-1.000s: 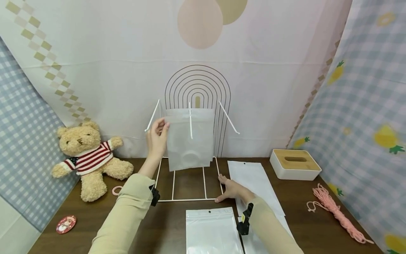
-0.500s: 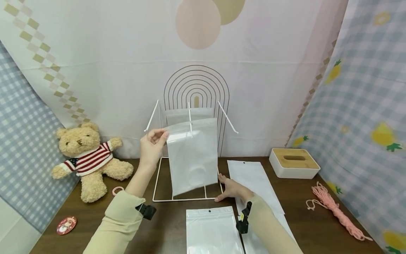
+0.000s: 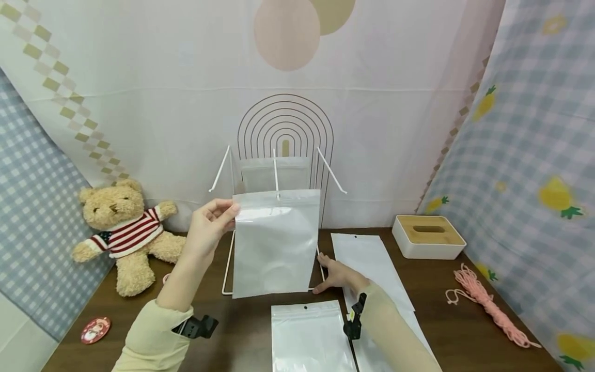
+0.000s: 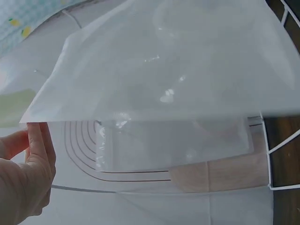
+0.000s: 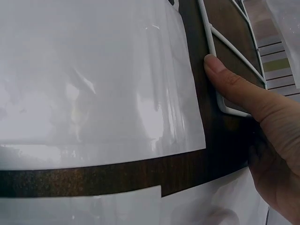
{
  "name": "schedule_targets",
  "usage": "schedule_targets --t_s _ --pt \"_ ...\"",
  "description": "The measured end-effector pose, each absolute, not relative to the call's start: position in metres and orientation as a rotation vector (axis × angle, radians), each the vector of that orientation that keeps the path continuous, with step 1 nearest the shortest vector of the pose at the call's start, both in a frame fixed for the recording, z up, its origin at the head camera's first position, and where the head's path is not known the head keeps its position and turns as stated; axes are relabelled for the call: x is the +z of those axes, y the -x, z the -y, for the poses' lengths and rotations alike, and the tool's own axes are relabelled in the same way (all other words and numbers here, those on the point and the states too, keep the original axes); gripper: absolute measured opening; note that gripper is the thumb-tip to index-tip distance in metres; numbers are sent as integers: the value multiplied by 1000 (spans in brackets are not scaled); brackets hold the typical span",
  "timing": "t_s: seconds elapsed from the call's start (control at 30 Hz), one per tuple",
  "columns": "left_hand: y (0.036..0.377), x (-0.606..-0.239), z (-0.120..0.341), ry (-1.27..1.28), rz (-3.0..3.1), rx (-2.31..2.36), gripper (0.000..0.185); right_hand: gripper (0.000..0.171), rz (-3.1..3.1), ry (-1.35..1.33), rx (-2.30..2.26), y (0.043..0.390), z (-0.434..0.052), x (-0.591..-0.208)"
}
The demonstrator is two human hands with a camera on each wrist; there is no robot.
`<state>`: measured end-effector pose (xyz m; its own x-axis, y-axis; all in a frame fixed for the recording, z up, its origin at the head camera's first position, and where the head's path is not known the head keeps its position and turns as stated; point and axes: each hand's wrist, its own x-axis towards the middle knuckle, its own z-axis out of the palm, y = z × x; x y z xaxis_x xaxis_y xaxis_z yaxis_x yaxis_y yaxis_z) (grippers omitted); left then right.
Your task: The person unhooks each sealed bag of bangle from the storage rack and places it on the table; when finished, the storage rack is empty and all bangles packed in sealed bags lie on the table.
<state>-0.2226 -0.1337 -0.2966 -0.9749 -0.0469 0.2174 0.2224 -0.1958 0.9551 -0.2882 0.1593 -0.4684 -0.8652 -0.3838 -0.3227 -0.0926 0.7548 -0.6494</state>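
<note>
Your left hand [image 3: 211, 222] pinches the white pouch [image 3: 276, 243] by its corner.
Your right hand [image 3: 338, 276] lies flat, fingers straight, thumb against the wire rack [image 3: 227, 268] base.

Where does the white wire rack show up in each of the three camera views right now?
Head: the white wire rack stands at table centre, partly behind the pouch that the left hand pinches.
Left wrist: only its thin white wires at the right edge.
Right wrist: its base corner at upper right, pressed by the right hand.
Shared landmark: the dark wooden table.
</note>
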Motion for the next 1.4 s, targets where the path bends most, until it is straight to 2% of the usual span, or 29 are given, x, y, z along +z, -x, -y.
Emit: schedule_targets --t_s 0.43,0.67,0.73,0.9,1.17,1.4 --pt "206 -288 135 270 1809 -2402 24 106 -2511 332 -897 287 -158 -467" --pt "187 -288 142 378 1806 -2377 22 92 -2512 364 -957 287 -160 -468" --pt "179 -290 149 412 1824 -2369 21 94 -2511 379 -945 287 -161 -468" --pt "157 -305 178 419 2011 -2376 21 104 -2508 418 -881 287 -161 -468" --pt "128 -338 226 339 2359 -2393 21 104 -2531 410 -861 286 -158 -465" --pt "133 -359 250 153 2422 -2395 19 104 -2516 373 -897 286 -157 -466"
